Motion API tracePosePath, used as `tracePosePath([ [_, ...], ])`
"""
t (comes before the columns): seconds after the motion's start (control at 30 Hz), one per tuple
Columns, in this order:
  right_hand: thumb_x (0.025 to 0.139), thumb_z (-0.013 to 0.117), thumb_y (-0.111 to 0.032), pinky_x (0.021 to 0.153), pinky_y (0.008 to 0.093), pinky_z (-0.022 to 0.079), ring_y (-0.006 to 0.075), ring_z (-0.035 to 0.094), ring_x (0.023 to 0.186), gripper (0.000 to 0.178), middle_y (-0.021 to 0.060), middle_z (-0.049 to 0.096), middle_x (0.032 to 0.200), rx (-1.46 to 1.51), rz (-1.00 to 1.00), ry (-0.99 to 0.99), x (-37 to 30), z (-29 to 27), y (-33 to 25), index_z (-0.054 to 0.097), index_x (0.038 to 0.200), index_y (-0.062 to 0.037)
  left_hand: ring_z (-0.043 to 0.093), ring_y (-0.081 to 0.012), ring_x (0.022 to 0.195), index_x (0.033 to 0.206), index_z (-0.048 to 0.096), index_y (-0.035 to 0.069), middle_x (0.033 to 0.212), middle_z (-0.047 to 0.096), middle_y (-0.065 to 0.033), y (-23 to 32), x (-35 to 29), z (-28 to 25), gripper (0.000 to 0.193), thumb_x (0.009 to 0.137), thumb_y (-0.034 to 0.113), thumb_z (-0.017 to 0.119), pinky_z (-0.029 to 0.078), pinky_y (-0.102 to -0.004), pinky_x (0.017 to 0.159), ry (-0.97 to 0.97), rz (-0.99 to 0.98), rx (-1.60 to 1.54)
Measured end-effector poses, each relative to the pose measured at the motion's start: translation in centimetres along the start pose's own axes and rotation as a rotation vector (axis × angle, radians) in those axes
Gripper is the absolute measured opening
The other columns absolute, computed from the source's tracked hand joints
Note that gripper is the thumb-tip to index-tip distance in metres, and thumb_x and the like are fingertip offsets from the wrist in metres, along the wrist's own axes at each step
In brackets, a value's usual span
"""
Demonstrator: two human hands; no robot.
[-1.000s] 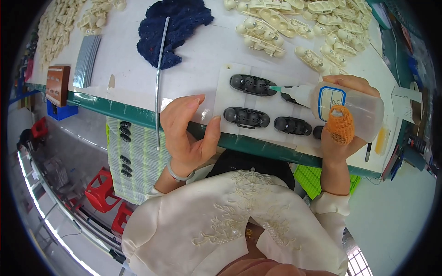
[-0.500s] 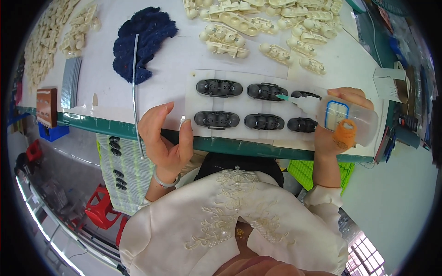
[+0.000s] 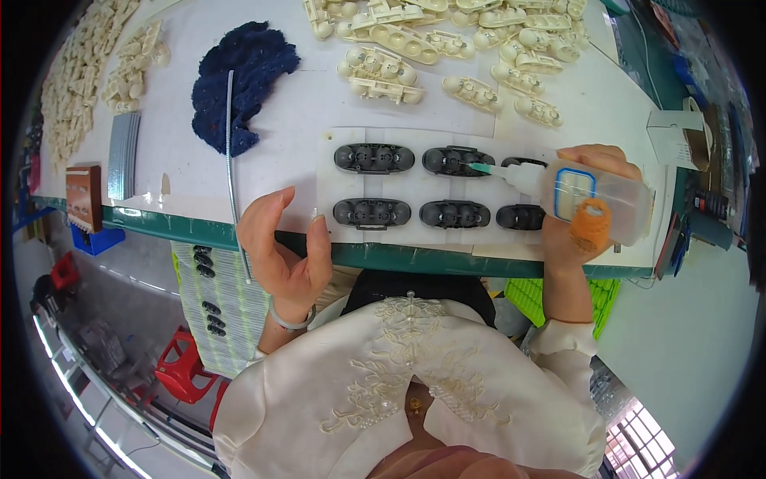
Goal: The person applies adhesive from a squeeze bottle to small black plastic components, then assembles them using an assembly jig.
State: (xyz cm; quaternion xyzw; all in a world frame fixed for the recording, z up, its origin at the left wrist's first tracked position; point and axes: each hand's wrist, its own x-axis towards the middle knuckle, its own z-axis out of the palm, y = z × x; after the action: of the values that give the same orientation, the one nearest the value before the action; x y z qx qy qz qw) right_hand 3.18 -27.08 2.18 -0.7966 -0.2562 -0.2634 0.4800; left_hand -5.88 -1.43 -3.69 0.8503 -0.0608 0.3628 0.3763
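My right hand (image 3: 562, 241), with an orange finger cot on one finger, is wrapped round a clear squeeze bottle (image 3: 627, 209) with a white nozzle. The bottle lies tilted on its side, its thin green tip (image 3: 480, 168) pointing left at a black oval part (image 3: 457, 161) in the far row, touching or just over it. Several such black parts, one of them a near-row part (image 3: 372, 213), sit in two rows on a pale board (image 3: 415, 185). My left hand (image 3: 281, 249) hovers by the table edge left of the board, fingers and thumb apart, holding nothing.
Cream plastic parts (image 3: 407, 44) are heaped at the back, with more (image 3: 84, 72) at far left. A dark blue cloth (image 3: 239, 84) lies under one end of a thin metal spring rod (image 3: 231, 184). Grey strips (image 3: 123, 156) lie at left; a white box (image 3: 677, 142) stands right.
The bottle's tip has shifted slightly left, further over the same black part. My left hand has barely moved. The whole view has tilted a little.
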Motion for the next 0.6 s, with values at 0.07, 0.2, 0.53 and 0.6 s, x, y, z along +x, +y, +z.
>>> tracePosePath([
  [0.07, 0.081, 0.051, -0.027, 0.069, 0.0287, 0.045, 0.0220, 0.055, 0.078, 0.030, 0.0154, 0.055, 0.082, -0.006, 0.063, 0.058, -0.2, -0.7, -0.4, 0.048, 0.091, 0.0014, 0.050, -0.0277, 0.097, 0.115, 0.046, -0.004, 0.106, 0.055, -0.0163, -0.1, -0.1, 0.0, 0.046, 0.072, -0.003, 0.063, 0.039, -0.0344, 0.085, 0.002, -0.003, -0.006],
  [0.2, 0.083, 0.046, -0.034, 0.068, 0.0293, 0.045, 0.0225, 0.055, 0.077, 0.037, 0.0160, 0.054, 0.082, -0.050, 0.137, 0.108, -0.9, -2.1, -0.4, 0.048, 0.092, 0.0015, 0.050, -0.0278, 0.098, 0.116, 0.045, -0.005, 0.107, 0.054, -0.0168, 0.1, 0.0, -0.3, 0.046, 0.073, -0.003, 0.062, 0.039, -0.0346, 0.085, -0.023, -0.014, 0.009],
  [0.53, 0.081, 0.055, -0.018, 0.068, 0.0286, 0.045, 0.0207, 0.055, 0.076, 0.022, 0.0136, 0.057, 0.080, 0.053, 0.074, 0.064, -0.7, -1.3, 0.2, 0.048, 0.091, -0.0002, 0.050, -0.0280, 0.098, 0.118, 0.043, -0.006, 0.107, 0.053, -0.0172, 0.3, -0.1, -0.2, 0.046, 0.076, -0.001, 0.061, 0.038, -0.0354, 0.086, -0.059, -0.032, 0.054],
  [0.6, 0.081, 0.056, -0.018, 0.068, 0.0286, 0.045, 0.0204, 0.055, 0.076, 0.022, 0.0134, 0.057, 0.079, 0.022, 0.079, 0.051, -0.7, -1.3, 0.3, 0.048, 0.091, -0.0003, 0.049, -0.0279, 0.098, 0.118, 0.043, -0.005, 0.107, 0.053, -0.0173, 0.4, 0.0, -0.1, 0.046, 0.076, -0.001, 0.061, 0.038, -0.0355, 0.086, -0.058, -0.031, 0.057],
])
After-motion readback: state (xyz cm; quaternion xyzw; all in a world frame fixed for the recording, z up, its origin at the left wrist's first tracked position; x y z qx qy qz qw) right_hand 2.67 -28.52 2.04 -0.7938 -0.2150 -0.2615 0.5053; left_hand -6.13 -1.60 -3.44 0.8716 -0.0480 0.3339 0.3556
